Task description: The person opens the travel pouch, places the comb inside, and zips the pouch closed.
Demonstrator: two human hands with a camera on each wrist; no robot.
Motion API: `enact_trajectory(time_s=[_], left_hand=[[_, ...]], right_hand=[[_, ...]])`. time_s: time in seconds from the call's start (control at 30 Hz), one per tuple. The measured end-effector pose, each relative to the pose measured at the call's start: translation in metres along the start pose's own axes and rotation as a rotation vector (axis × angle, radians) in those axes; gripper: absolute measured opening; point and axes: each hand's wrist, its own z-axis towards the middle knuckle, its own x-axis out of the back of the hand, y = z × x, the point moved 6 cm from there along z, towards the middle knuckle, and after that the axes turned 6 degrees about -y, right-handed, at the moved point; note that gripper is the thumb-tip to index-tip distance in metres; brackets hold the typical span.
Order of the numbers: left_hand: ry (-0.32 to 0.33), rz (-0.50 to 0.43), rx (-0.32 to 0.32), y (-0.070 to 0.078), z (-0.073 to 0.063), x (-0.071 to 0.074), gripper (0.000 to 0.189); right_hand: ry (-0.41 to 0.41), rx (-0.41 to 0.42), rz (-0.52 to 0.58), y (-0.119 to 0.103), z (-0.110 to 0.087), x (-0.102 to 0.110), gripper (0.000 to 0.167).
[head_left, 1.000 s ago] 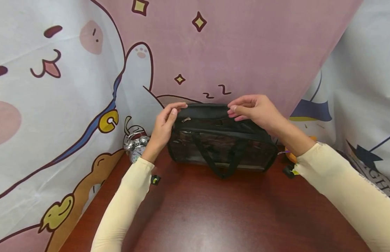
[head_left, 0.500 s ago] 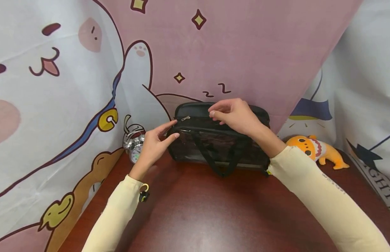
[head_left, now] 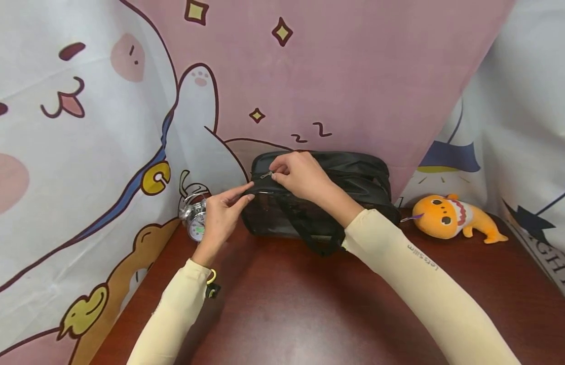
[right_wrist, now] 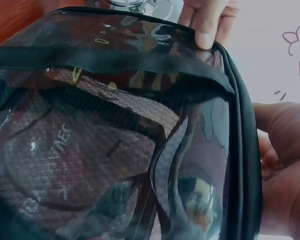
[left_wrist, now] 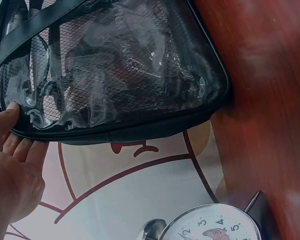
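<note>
A black bag with clear front panels and mesh inside stands upright at the back of the table. My left hand pinches its upper left corner, with the thumb on the clear front and the fingers behind, as the left wrist view shows. At the left end of the bag's top, my right hand has its thumb and fingers at the metal zipper pull and appears to pinch it. The strap handle hangs down the front, partly hidden by my right forearm.
A silver twin-bell alarm clock stands left of the bag, partly behind my left hand. To the right lies an orange shark plush toy. Printed cloth hangs close behind the brown table.
My right hand has moved left along the bag's top to the zipper pull. The left hand has come down from the top edge to the front corner. The plush toy is now uncovered.
</note>
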Motion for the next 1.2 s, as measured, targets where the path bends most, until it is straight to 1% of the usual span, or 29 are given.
enact_trajectory(time_s=[0.1, 0.13, 0.3, 0.37, 0.47, 0.67, 0.83, 1.0, 1.2], left_hand=[[0.013, -0.002, -0.003, -0.001, 0.000, 0.001, 0.027], [0.014, 0.001, 0.000, 0.002, -0.001, 0.002, 0.027], [0.007, 0.001, -0.001, 0.002, -0.001, 0.003, 0.027], [0.004, -0.008, -0.003, -0.002, -0.001, 0.003, 0.026], [0.009, -0.002, 0.001, -0.001, -0.001, 0.004, 0.026], [0.007, -0.007, -0.003, -0.001, 0.000, 0.005, 0.025], [-0.003, -0.031, -0.010, -0.001, 0.001, 0.004, 0.025], [-0.011, -0.044, -0.005, 0.000, 0.002, 0.003, 0.027], [-0.014, -0.053, 0.019, -0.002, 0.002, 0.001, 0.027]], right_hand=[[-0.032, 0.010, -0.050, -0.007, 0.007, -0.008, 0.025], [-0.044, 0.009, -0.070, -0.008, 0.009, -0.011, 0.026], [-0.106, -0.011, -0.174, -0.014, 0.019, -0.017, 0.032], [-0.129, 0.000, -0.216, -0.016, 0.022, -0.018, 0.032], [-0.153, 0.029, -0.263, -0.019, 0.027, -0.018, 0.031], [-0.224, 0.053, -0.346, -0.022, 0.033, -0.020, 0.032], [-0.266, 0.062, -0.361, -0.021, 0.037, -0.021, 0.028], [-0.266, 0.038, -0.359, -0.020, 0.039, -0.018, 0.021], [-0.279, 0.041, -0.346, -0.014, 0.041, -0.019, 0.017]])
